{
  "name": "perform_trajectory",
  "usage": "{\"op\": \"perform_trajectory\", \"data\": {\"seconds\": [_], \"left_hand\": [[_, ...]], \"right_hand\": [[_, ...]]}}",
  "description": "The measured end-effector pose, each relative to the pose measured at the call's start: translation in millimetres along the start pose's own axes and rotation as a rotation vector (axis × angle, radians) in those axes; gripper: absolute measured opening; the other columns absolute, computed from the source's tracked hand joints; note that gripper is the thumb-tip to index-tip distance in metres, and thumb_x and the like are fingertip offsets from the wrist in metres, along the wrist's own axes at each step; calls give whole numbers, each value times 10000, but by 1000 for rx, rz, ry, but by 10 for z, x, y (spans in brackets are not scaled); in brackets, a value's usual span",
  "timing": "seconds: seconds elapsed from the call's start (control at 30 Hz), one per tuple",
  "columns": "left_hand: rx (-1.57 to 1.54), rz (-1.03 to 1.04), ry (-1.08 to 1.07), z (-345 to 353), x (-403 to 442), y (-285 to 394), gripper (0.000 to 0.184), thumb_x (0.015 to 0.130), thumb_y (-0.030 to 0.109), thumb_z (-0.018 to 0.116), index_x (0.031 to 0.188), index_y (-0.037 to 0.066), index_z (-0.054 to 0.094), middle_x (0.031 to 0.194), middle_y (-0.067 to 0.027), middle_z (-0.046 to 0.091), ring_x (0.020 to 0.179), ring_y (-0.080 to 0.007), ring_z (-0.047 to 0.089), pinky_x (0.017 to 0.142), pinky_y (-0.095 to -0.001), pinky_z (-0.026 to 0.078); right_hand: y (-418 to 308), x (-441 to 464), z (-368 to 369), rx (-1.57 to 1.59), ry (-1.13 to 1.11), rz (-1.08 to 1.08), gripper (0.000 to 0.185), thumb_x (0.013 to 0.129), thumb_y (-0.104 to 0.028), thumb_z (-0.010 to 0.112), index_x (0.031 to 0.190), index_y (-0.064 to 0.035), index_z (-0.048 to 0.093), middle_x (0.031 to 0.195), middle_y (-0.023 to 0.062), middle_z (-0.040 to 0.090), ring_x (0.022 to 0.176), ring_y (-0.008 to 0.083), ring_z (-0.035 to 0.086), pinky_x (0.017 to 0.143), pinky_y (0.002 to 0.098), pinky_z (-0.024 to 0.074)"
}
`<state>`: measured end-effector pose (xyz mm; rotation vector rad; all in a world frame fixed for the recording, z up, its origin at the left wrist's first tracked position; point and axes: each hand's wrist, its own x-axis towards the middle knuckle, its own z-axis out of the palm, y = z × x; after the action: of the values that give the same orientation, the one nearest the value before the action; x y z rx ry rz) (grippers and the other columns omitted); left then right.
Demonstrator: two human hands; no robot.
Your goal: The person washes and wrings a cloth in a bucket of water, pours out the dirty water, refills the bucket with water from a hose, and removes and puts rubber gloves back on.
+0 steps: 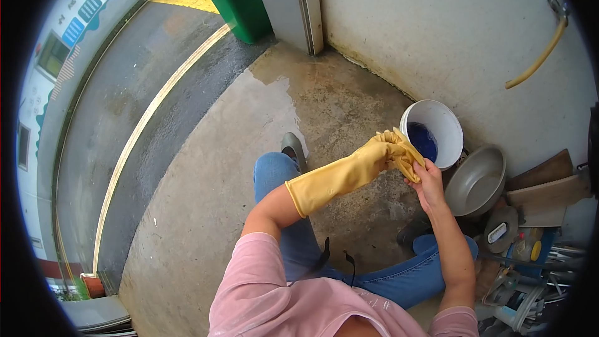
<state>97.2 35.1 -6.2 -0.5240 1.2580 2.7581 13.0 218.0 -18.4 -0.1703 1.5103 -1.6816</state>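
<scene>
Right hand (pixel 430 186), bare, pinches bunched yellow rubber (pixel 412 161) at 3 o'clock. Left hand (pixel 390 146), in glove (pixel 331 184), curls at it; its grip can't be told. Bucket (pixel 454 131) near, 2 o'clock. Best tug evenly, bit by bit, no sharp yanks, lest rubber tear.

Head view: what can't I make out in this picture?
All in the head view:
Left hand: skin and fingers hidden by the yellow glove.
Right hand: some fingertips hidden behind bunched yellow rubber; whether that is a second glove is unclear.
White bucket: blue contents too dark and blurred to identify.
Pink shirt: lettering too small to read.
</scene>
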Motion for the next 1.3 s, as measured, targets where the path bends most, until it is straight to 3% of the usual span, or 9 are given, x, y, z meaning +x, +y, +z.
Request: {"op": "perform_trajectory", "data": {"seconds": [0.13,0.3,0.43,0.67,0.8,0.93,1.03,1.1,1.3], "left_hand": [[111,-70,-71,-39,8,33,129,898,203,681,997,131,641,967,-10,705,889,-138,670,799,-312,511],[136,-186,-139,-72,-3,64,241,995,319,557,1070,110,652,1062,-39,702,925,-165,680,799,-341,537],[39,-209,-279,-83,-36,-22,250,978,262,598,1125,67,652,1082,-58,705,919,-163,682,803,-323,538],[349,195,19,37,33,-88,117,968,140,614,1054,62,627,918,-19,686,808,-109,651,724,-274,525],[485,154,233,50,67,-6,108,999,151,579,1057,62,595,885,-15,667,765,-83,608,645,-234,488],[502,290,185,35,154,-188,117,1007,164,570,1036,53,589,843,-15,653,721,-71,577,608,-233,472],[480,221,265,47,173,-202,140,1001,139,552,1069,18,572,901,-55,654,806,-117,611,683,-289,511],[440,202,268,8,151,-157,134,998,141,555,1057,22,570,866,-47,637,757,-111,586,650,-272,499],[456,236,321,18,109,-133,160,981,166,580,1078,39,576,852,-23,644,725,-82,585,610,-241,474]], "right_hand": [[-31,-17,-75,81,-43,54,237,1013,-149,466,1223,-82,552,1161,71,633,979,149,619,795,315,514],[-160,-93,-173,251,-83,30,254,1009,-142,438,1212,-72,573,1192,91,628,1071,191,609,888,382,517],[-148,-83,-200,335,-95,-75,263,999,-108,440,1201,-31,588,1196,113,633,1098,223,618,957,409,508],[-158,-127,-179,472,-246,-131,315,986,-102,468,1273,1,546,1258,135,616,1162,249,607,1011,418,491],[-175,-204,-5,516,-379,-123,413,961,-132,517,1349,7,497,1312,121,588,1200,225,580,1051,390,455],[-216,-291,129,701,-506,10,518,912,-185,578,1377,18,474,1334,131,581,1235,235,566,1085,398,426],[-74,-234,81,597,-379,-29,564,873,-188,631,1375,15,472,1341,116,569,1244,222,554,1082,387,426],[-140,-245,159,441,-266,-65,578,853,-127,693,1372,-43,454,1243,70,584,1182,174,565,1038,348,456],[-46,-216,184,363,-162,23,672,832,-17,736,1412,-43,398,1268,69,538,1202,167,542,1019,333,468]]}}
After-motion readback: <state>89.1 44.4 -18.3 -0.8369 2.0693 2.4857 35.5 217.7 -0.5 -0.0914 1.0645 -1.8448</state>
